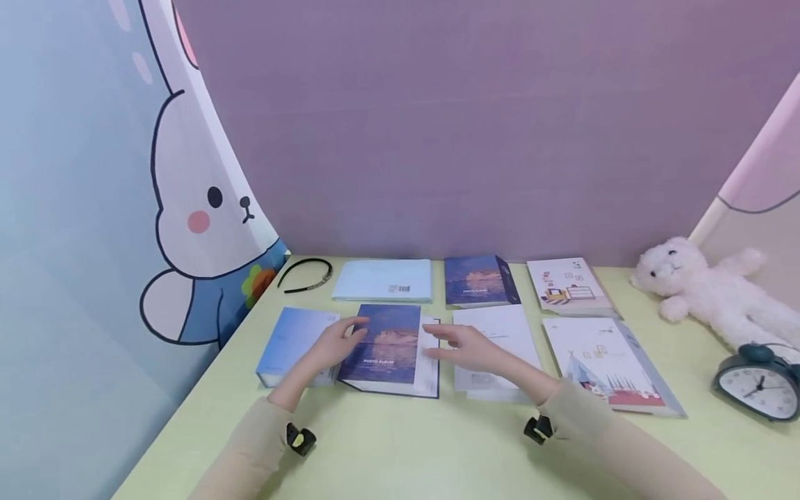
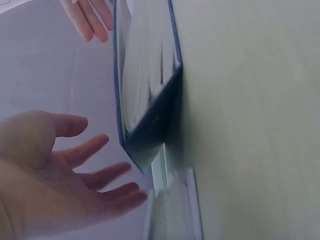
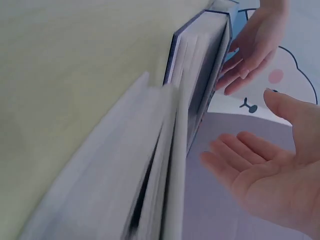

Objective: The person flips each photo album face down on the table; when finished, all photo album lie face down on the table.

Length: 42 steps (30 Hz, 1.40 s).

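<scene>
A photo album with a dark blue and purple sunset cover lies on the table, its white inner part and back cover showing along the right side. My left hand hovers at its left edge, fingers spread and loosely bent. Over the gap between this album and a white book, my right hand is held with relaxed fingers. In the left wrist view, the left hand is apart from the album's spine. The right wrist view shows the right hand palm out, holding nothing, near the albums' page edges.
A light blue album lies left of the photo album. Behind are a black headband, a pale blue book, another sunset album and an illustrated album. To the right are a tent-print album, white plush bear and alarm clock.
</scene>
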### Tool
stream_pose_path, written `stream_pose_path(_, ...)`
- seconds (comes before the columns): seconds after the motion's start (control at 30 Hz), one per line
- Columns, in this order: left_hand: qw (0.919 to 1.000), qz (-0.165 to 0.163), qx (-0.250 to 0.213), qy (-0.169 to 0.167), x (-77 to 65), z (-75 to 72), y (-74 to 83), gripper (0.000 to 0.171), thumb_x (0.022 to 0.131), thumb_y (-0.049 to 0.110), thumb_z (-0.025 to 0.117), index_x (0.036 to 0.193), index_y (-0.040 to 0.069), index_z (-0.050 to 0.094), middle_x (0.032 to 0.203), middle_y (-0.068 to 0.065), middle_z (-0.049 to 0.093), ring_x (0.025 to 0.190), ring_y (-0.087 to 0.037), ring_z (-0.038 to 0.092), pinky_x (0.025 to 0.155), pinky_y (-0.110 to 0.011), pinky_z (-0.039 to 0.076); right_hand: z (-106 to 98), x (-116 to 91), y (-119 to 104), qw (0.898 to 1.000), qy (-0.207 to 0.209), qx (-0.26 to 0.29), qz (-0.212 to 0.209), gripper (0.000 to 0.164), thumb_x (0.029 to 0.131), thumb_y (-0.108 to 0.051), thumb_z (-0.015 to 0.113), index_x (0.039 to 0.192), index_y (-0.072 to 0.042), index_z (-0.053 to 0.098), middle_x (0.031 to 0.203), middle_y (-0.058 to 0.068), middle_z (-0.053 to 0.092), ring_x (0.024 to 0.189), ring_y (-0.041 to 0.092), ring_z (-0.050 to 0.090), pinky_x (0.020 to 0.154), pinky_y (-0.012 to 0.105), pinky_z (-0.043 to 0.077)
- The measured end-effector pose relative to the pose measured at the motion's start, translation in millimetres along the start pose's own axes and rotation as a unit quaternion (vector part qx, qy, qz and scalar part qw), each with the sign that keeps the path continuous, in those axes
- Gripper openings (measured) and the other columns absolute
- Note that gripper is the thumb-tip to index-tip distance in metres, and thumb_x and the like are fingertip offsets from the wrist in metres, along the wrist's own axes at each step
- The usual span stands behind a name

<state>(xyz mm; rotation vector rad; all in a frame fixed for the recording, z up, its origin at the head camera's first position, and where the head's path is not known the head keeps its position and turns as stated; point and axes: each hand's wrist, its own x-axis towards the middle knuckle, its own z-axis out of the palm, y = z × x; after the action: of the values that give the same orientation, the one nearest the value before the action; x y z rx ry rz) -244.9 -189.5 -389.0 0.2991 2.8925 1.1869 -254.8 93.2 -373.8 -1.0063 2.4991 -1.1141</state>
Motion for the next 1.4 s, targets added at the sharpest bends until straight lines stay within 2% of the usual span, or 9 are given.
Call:
stream_pose_path(0.17,0.9991,-0.032,-0.019,-0.021,0.5,-3.4,-10.0,0.047,0.098,0.020,0.048,0.139,-0.001,0.040,0.142,-0.025,0.041,0.130,-0.043,0.039,0.107,-0.054,0.034,13,10,-4,0.999,-0.034,-0.012,-0.007,0.056,0.094,-0.030,0.056,0.143,-0.008,0.039,0.144,0.014,0.042,0.130,0.036,0.043,0.104,0.051,0.039)
stream_pose_path(0.27,0.9972,-0.058,-0.031,-0.035,0.3,-2.9,-14.1,0.054,0.098,0.023,0.048,0.142,-0.004,0.033,0.142,-0.028,0.039,0.130,-0.044,0.037,0.107,-0.054,0.034,21,15,-3,0.999,-0.040,-0.021,-0.016,0.059,0.093,-0.033,0.058,0.141,-0.003,0.040,0.147,0.016,0.038,0.132,0.039,0.039,0.105,0.054,0.037)
stream_pose_path(0.4,0.9951,-0.078,-0.034,-0.050,-1.3,-2.6,-16.8,0.060,0.098,0.026,0.048,0.143,-0.007,0.027,0.140,-0.031,0.040,0.129,-0.045,0.039,0.107,-0.053,0.035,29,20,-1,0.999,-0.045,-0.020,0.005,0.061,0.091,-0.035,0.060,0.139,0.000,0.043,0.152,0.015,0.029,0.136,0.040,0.030,0.108,0.057,0.030)
stream_pose_path(0.73,0.9902,-0.097,-0.059,-0.082,-2.6,0.7,-19.3,0.063,0.099,0.028,0.047,0.147,-0.004,0.021,0.144,-0.030,0.034,0.133,-0.042,0.035,0.108,-0.052,0.033,34,22,-8,0.995,-0.063,-0.046,0.054,0.068,0.090,-0.034,0.062,0.141,0.003,0.036,0.153,0.015,0.025,0.140,0.037,0.025,0.113,0.051,0.026)
stream_pose_path(0.83,0.9892,-0.100,-0.068,-0.082,-2.0,0.9,-21.0,0.062,0.098,0.024,0.048,0.146,-0.005,0.022,0.140,-0.029,0.041,0.127,-0.041,0.043,0.105,-0.051,0.038,36,24,-9,0.994,-0.065,-0.071,0.053,0.067,0.090,-0.034,0.061,0.141,0.002,0.036,0.153,0.015,0.025,0.139,0.036,0.027,0.112,0.049,0.028)
stream_pose_path(0.97,0.9875,-0.106,-0.086,-0.078,-1.0,1.4,-22.1,0.057,0.098,0.017,0.050,0.143,-0.006,0.026,0.131,-0.026,0.051,0.113,-0.035,0.056,0.097,-0.046,0.046,38,26,-10,0.993,-0.063,-0.095,0.039,0.061,0.092,-0.034,0.058,0.140,0.001,0.040,0.151,0.015,0.029,0.120,0.037,0.050,0.102,0.046,0.042)
stream_pose_path(1.07,0.9868,-0.108,-0.090,-0.081,-0.7,1.5,-21.5,0.055,0.097,0.014,0.050,0.143,-0.007,0.027,0.130,-0.025,0.052,0.111,-0.034,0.058,0.097,-0.046,0.046,38,26,-9,0.992,-0.059,-0.108,0.019,0.055,0.093,-0.030,0.056,0.136,0.002,0.044,0.148,0.017,0.034,0.113,0.039,0.054,0.100,0.047,0.044)
stream_pose_path(1.23,0.9866,-0.116,-0.078,-0.084,-1.5,1.0,-20.7,0.056,0.097,0.016,0.051,0.143,-0.006,0.027,0.134,-0.026,0.049,0.116,-0.036,0.054,0.100,-0.048,0.043,36,27,-7,0.991,-0.065,-0.120,0.012,0.053,0.093,-0.031,0.055,0.135,0.001,0.046,0.148,0.016,0.035,0.128,0.040,0.043,0.109,0.048,0.034)
stream_pose_path(1.4,0.9857,-0.121,-0.081,-0.085,-0.6,-0.4,-18.5,0.057,0.097,0.015,0.052,0.142,-0.007,0.027,0.131,-0.025,0.051,0.112,-0.034,0.057,0.097,-0.046,0.046,36,27,-8,0.991,-0.068,-0.110,0.029,0.054,0.093,-0.032,0.056,0.136,-0.001,0.046,0.149,0.014,0.034,0.132,0.041,0.037,0.109,0.049,0.033)
